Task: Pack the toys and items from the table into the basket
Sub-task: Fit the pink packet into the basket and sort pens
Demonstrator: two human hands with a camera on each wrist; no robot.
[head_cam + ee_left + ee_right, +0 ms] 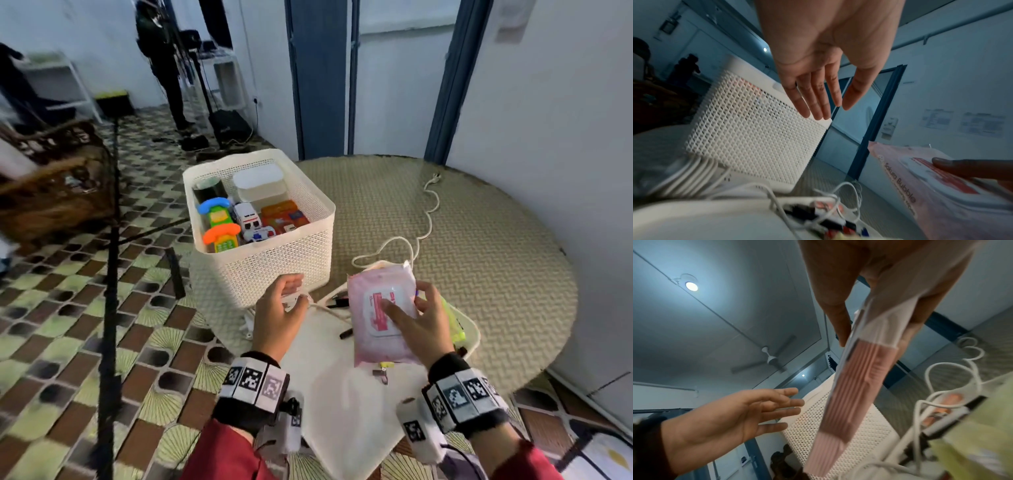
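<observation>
Head view, near: right hand (416, 322) grips pink wipes pack (380, 315), thumb on lid, fingers behind, lifted above white tray (474, 334) w/ pens & cable. Left hand (279, 317) loose, fingers straight, holding nothing, just beside basket (274, 267) front wall. Farther: basket on table (479, 246) edge, already w/ toy phones (219, 219), toy ambulance (248, 216), white box (260, 183). White cable (426, 219) trails across table beyond.

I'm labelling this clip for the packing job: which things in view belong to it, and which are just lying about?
Part of the job:
- basket
- pink wipes pack, held by right hand
- left hand, free
- white cable on the table

Just lying about:
- wicker chair
- tripod
</observation>
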